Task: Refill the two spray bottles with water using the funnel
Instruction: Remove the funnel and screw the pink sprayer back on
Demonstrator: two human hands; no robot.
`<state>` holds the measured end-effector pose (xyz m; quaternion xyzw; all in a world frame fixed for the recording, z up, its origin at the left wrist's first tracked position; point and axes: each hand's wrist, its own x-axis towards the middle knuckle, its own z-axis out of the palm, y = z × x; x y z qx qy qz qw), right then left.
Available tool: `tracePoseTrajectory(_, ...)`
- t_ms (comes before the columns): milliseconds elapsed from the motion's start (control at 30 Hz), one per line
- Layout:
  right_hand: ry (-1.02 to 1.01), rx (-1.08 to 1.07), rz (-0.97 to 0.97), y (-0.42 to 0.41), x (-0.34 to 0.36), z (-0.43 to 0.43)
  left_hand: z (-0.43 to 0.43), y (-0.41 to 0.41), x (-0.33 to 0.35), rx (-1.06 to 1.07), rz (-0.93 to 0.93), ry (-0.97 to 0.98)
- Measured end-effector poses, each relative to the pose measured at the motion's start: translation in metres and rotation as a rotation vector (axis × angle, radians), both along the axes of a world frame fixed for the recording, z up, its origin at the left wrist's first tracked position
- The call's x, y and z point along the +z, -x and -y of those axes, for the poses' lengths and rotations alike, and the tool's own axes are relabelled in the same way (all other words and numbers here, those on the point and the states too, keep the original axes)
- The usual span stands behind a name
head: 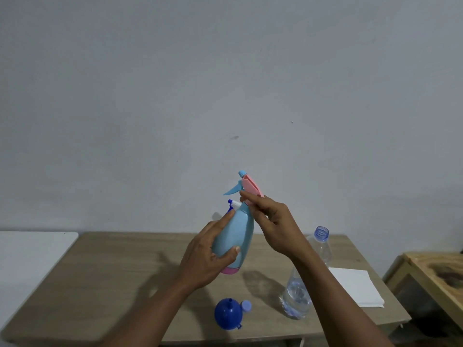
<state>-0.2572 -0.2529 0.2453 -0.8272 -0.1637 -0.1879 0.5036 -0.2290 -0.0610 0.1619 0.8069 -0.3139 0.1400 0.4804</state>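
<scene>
Above the surface: a light blue spray bottle (236,232) is held up in the air, tilted, its pink base toward the person and its head away and up
Left hand (209,256): its grip is closed around the lower body of the light blue spray bottle, thumb across the front, forefinger stretched up along the side
Right hand (273,226): its grip is closed on the pink spray head (251,187), fingers pinching at the neck just under it
Spray head: pink shell with a light blue nozzle at the top and a light blue trigger pointing left
Second spray bottle (232,204): only its white and dark blue head shows, behind the held bottle; whether it stands on the surface I cannot tell
Funnel (227,313): dark blue, lying mouth down near the front edge of the surface (112,271), spout up
Bottle cap (246,305): pale blue, touching the funnel on its right
Water bottle (307,276): clear plastic, upright, open at the top, partly hidden by the right forearm, water in its lower part
Folded white cloth (355,288): flat on the surface, right of the water bottle
Side pieces: a white surface edge (32,249) at the left, a wooden table (431,274) at the right
</scene>
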Motion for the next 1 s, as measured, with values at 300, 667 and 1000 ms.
tracePoseTrajectory(300, 0.147, -0.05, 0.048, -0.003, -0.004, -0.001, 0.002, 0.002, -0.001, 0.002, 0.001, 0.014)
tracePoseTrajectory(667, 0.196, -0.092, 0.061, -0.008, -0.006, 0.001, -0.001, -0.001, 0.003, 0.053, 0.07, -0.058)
tracePoseTrajectory(1000, 0.027, -0.086, 0.12, -0.008, -0.002, -0.004, 0.004, 0.003, 0.006, 0.044, 0.079, -0.05)
